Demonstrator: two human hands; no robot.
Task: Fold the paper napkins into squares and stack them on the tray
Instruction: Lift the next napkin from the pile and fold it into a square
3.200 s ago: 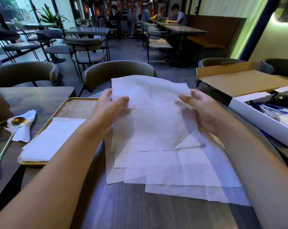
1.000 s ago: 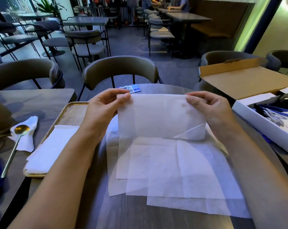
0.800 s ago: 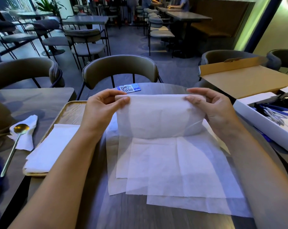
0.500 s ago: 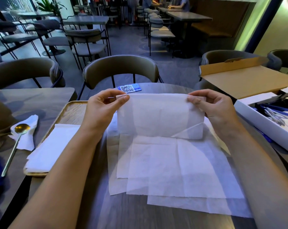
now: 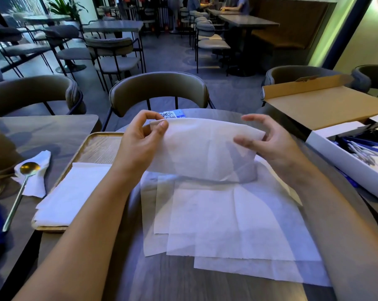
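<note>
- A thin white napkin [image 5: 205, 148], folded in half into a wide strip, is held up above the table [image 5: 183, 285]; its lower edge hangs just over the loose pile of unfolded napkins [image 5: 227, 220].
- Its top left corner is pinched between thumb and forefinger of the left hand [image 5: 140, 144]; its right end is pinched by the right hand [image 5: 268, 142], whose other fingers are spread loosely.
- Compared with half a second ago, the strip is tilted down to the right and the right hand's grip has been shifted lower.
- A stack of folded napkins [image 5: 70, 194] lies on the near part of the wooden tray [image 5: 101, 144], to the left; the tray's far part is bare.
- A white box [image 5: 344, 164] lies close on the right.
</note>
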